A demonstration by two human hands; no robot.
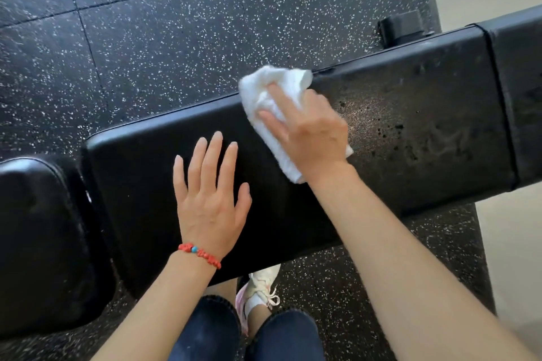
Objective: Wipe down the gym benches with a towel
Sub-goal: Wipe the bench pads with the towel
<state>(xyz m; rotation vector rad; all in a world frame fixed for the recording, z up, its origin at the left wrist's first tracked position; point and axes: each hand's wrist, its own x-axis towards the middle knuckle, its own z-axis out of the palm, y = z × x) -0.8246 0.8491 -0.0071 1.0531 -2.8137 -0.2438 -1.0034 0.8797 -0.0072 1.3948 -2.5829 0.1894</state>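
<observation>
Black padded bench (293, 199) runs across view over speckled rubber floor (146, 38). White towel (275, 102), bunched, lies on the pad near its far edge. Right hand (311, 132) presses down on it, grip curled around the cloth. Left hand (209, 199) rests flat on the pad, fingers spread, holding nothing. Red bead bracelet (201, 255) on left wrist. Speckled residue on pad right of towel.

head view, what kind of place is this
Most likely a gym: a black padded bench, speckled rubber floor tiles, and the right hand wiping the bench with a white towel.
</observation>
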